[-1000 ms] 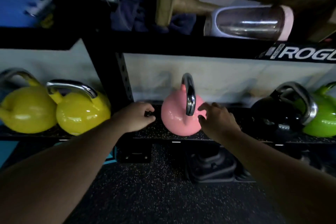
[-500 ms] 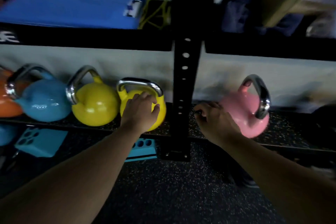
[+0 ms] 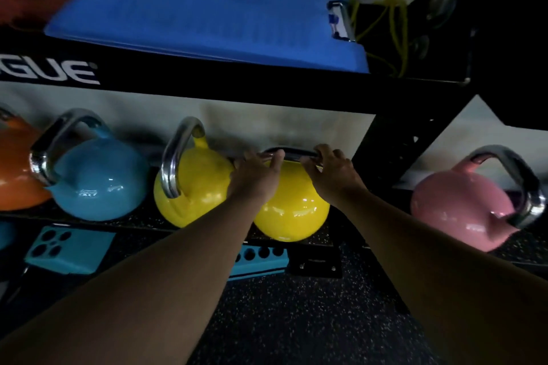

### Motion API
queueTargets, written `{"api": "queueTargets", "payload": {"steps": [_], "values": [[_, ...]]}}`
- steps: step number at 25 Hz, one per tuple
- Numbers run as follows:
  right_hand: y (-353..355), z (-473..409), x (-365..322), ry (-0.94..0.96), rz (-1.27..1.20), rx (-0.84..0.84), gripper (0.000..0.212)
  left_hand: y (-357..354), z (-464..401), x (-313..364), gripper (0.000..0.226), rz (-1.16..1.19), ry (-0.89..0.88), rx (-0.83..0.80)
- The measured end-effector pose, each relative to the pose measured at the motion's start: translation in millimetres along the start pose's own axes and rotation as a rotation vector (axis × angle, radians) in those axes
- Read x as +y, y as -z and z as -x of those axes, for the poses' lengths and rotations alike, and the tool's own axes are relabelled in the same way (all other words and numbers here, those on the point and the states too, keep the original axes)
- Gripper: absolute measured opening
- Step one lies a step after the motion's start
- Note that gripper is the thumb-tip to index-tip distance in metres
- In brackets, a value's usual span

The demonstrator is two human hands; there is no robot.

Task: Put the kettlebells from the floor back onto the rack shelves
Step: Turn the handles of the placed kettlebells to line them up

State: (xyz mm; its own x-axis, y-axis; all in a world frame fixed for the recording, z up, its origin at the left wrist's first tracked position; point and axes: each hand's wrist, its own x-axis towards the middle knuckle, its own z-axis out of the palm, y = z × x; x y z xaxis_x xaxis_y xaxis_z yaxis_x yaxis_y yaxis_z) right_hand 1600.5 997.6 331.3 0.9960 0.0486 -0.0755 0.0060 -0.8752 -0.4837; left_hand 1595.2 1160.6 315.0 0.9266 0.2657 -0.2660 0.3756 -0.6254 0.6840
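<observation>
You have one view only, from the camera on your head, wide-angle and bending the edges. It looks forward and down at the lower rack shelf (image 3: 142, 224) from close range, tilted so the upper shelf (image 3: 267, 84) slopes down to the right. Your forearms run in from the bottom edge; the speckled floor (image 3: 296, 320) fills the lower middle.

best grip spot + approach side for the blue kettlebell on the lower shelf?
Grip the blue kettlebell by its steel handle, on the top bar. The bell sits upright on the lower shelf with the loop tilted toward the front left. The round glossy body offers no hold. Come from the front and slightly above: the upper shelf hangs overhead, and the orange kettlebell and a yellow kettlebell crowd its sides.
</observation>
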Motion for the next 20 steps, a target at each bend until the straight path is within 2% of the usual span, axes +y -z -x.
{"api": "queueTargets", "payload": {"steps": [4,7,9,13,17,20], "values": [[-11.7,-4.4,10.2,0.032,-0.116,0.074,0.055,-19.7,8.0,6.3,0.088,0.293,0.048,-0.098],[-17.3,5.1,8.9,-0.062,-0.260,0.212,0.051,-14.8,-0.6,8.4,0.080,0.352,-0.049,-0.130],[-18.0,8.0,5.8,-0.176,-0.442,0.176,0.044,-13.3,-17.8,4.1,0.081,0.343,-0.104,-0.191],[-9.2,9.2,14.4,-0.138,-0.782,0.024,0.025,-35.4,-7.3,8.3,0.080,0.451,-0.025,-0.149],[-37.6,19.0,-1.4,-0.194,-0.864,0.170,0.029,-36.7,-24.4,12.4,0.074,0.526,-0.059,-0.163],[-50.0,23.0,-16.3,-0.218,-0.980,0.142,0.027,-34.9,-41.7,10.0,0.066,0.579,-0.087,-0.151]]}}
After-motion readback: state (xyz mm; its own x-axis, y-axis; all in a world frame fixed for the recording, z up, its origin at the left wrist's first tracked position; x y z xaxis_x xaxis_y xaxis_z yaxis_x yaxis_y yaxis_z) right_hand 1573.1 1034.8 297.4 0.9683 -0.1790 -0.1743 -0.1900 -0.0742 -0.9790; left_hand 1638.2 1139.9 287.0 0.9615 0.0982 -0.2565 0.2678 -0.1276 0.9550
